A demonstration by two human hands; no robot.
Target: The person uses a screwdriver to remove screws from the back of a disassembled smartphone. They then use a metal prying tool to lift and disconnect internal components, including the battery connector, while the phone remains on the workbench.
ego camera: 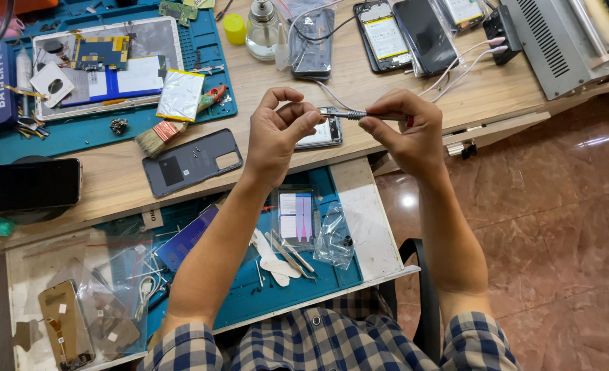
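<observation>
My right hand point(404, 127) grips a slim metal screwdriver point(359, 115) by its knurled shaft, held level above the wooden workbench point(277, 89). My left hand point(277, 130) pinches the tool's tip end between thumb and fingers. Just under the hands lies a small phone point(321, 137) face up, partly hidden by my left hand. A grey phone back cover point(191, 161) lies to the left of my left hand.
A blue mat point(215, 48) holds an opened tablet point(105, 65), a silver battery pouch point(181, 95) and a brush point(160, 136). A glass bottle point(262, 31) and several phones stand at the back. The open drawer point(369, 227) holds tweezers, spudgers and small plastic bags.
</observation>
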